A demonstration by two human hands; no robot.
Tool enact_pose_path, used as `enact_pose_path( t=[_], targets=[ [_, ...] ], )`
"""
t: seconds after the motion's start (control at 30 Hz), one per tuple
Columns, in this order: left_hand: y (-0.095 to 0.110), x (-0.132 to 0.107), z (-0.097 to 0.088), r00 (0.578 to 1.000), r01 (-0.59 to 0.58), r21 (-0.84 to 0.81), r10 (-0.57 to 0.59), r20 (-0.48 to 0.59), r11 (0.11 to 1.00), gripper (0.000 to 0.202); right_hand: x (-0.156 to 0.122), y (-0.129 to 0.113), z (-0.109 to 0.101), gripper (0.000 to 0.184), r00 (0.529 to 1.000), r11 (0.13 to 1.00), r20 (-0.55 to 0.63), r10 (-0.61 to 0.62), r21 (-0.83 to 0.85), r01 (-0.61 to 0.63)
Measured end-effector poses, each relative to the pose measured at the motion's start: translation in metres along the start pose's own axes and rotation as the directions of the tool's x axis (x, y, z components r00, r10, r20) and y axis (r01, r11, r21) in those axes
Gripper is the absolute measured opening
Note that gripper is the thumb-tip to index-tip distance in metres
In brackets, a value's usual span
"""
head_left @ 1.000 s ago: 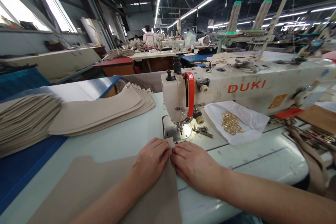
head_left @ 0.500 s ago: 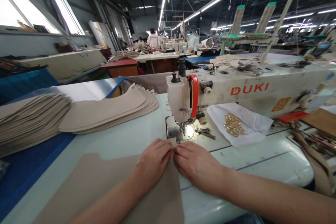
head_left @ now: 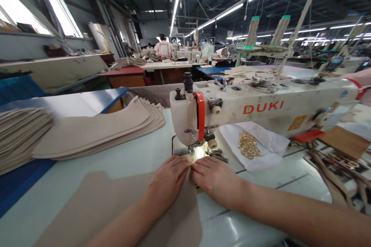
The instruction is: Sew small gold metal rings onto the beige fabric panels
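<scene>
One beige fabric panel lies before me, toward the near edge of the pale desk. My left hand and right hand pinch its far right corner, fingertips meeting, forearms angled inward. Just beyond is one sewing machine, reading "DUKI" in orange-red; its one orange label is illegible. Two thread cones stand behind it. Two panel stacks sit by the desk's left edge; gold metal fittings, too many to count, fill one white sheet.
</scene>
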State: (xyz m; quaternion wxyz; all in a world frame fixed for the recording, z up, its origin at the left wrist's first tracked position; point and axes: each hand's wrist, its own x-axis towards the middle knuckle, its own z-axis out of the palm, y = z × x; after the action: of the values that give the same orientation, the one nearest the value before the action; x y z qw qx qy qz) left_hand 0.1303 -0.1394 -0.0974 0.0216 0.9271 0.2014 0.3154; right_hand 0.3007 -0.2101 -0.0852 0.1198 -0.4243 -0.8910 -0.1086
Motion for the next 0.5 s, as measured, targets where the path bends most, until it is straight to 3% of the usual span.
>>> enact_pose_path(
  t=[0.17,0.5],
  targets=[
    [-0.007,0.015,0.011,1.000,-0.013,0.002,0.013,-0.020,1.000,0.021,-0.002,0.014,0.004,0.007,0.998,0.998,0.014,0.058,0.015,-0.058],
    [-0.017,0.019,0.010,0.999,0.004,-0.022,-0.004,-0.042,1.000,0.025,0.002,0.020,0.009,0.005,0.994,0.986,0.002,0.109,0.126,-0.108]
  ],
)
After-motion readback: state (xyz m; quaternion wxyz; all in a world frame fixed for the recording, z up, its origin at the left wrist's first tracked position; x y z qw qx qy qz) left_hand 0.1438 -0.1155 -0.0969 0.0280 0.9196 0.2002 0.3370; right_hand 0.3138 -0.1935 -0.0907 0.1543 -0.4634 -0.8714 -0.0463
